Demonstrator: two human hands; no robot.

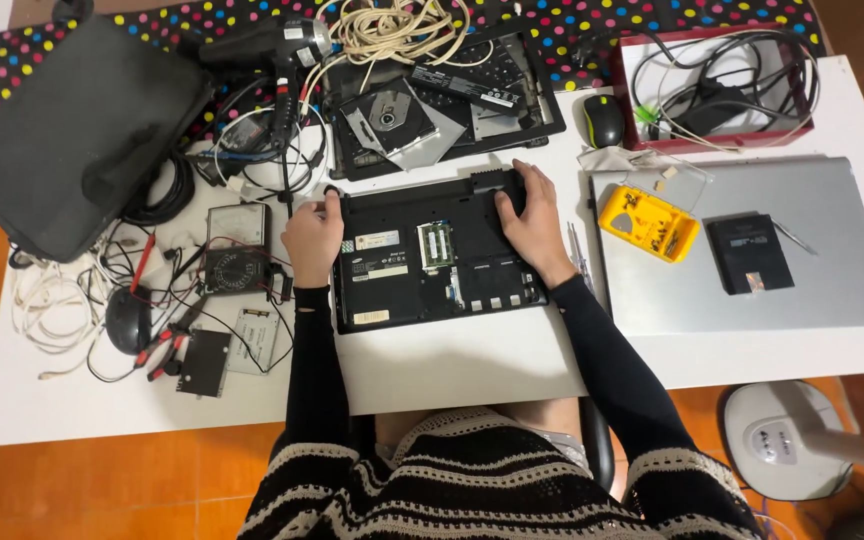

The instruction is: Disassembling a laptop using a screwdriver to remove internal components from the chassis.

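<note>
Black plastic laptop base (432, 262) upside down — left hand (312, 232), right hand (532, 222) gripping its edges.

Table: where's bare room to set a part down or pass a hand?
Free: the table strip in front of the laptop base, and the front left corner below the drives. The closed grey laptop has bare lid on its right. Crowded: left side with cables and meter; back edge with hair dryer, tray.

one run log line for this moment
left hand: on laptop left edge | right hand: on its far right corner | laptop: upside down, base open
</note>
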